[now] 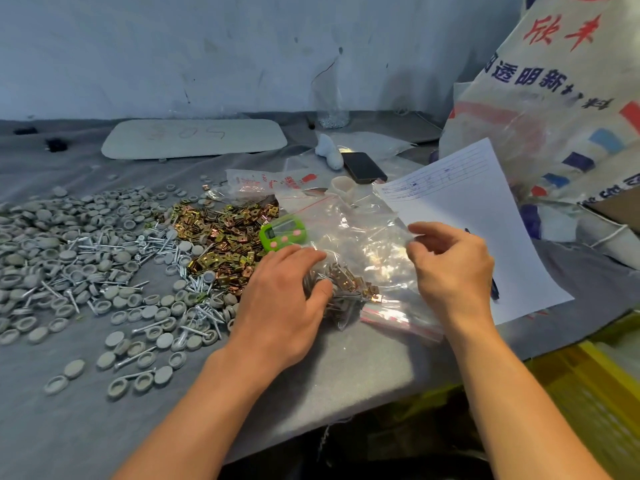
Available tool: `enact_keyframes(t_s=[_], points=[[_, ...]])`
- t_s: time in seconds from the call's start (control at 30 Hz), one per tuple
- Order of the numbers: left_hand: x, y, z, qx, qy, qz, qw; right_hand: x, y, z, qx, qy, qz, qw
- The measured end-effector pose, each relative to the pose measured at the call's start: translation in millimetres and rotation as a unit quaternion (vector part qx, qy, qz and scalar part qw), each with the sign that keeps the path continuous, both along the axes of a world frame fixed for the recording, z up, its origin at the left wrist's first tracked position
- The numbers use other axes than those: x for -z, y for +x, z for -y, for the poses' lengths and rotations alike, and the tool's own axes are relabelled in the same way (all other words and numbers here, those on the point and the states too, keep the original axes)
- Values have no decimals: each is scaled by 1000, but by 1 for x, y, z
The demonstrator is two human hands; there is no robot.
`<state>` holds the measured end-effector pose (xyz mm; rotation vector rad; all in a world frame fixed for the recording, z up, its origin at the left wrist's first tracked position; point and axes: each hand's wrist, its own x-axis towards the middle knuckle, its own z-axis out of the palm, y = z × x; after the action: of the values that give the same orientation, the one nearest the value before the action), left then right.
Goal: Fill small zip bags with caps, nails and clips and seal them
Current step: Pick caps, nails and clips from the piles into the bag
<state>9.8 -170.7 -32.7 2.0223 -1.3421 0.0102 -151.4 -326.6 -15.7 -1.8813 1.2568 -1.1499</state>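
Note:
A small clear zip bag (349, 292) holding caps, nails and brass clips lies at the table's front. My left hand (280, 299) grips its filled end. My right hand (450, 265) pinches clear plastic of the empty zip bags (360, 230) piled behind. Grey caps (69, 251) cover the left of the table. Silver nails (114, 244) lie mixed among them. A heap of brass clips (221, 237) sits in the middle.
A green counter (282, 232) lies by the clips. A white lined sheet (485, 216), a black phone (363, 167) and a big printed sack (554, 98) are on the right. A yellow crate (595, 393) stands below the table edge. A grey board (194, 138) lies at the back.

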Motion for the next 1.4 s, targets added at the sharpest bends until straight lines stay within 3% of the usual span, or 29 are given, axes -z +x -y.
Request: enact_keyframes(t_s=[0.17, 0.3, 0.5, 0.67, 0.83, 0.97, 1.1, 1.23, 1.33, 1.4], points=[[4, -5, 0, 12, -10, 11, 1000, 0, 2, -7, -50, 40, -81, 995], [3, -10, -5, 18, -36, 22, 999, -14, -9, -13, -53, 12, -125, 991], [-6, -12, 1, 52, -69, 73, 994, -15, -32, -32, -166, 92, -326, 926], [4, -24, 2, 83, -43, 107, 990, -2, -31, -25, -152, 89, -318, 932], [7, -37, -1, 86, -94, 137, 982, -4, -39, -23, -119, 91, -328, 933], [14, -54, 0, 141, -96, 165, 971, -6, -35, -21, -68, 109, -266, 955], [20, -65, 4, 156, -15, 160, 974, 3, -41, -23, -76, 181, -159, 968], [21, -65, 10, 162, 39, 163, 972, 3, -47, -16, -63, 208, 102, 971], [19, -65, 13, 161, 52, 164, 972, -5, -43, -11, 9, 149, 277, 949], [18, -66, 14, 161, 62, 155, 973, -11, -36, -14, 50, 87, 337, 936]])
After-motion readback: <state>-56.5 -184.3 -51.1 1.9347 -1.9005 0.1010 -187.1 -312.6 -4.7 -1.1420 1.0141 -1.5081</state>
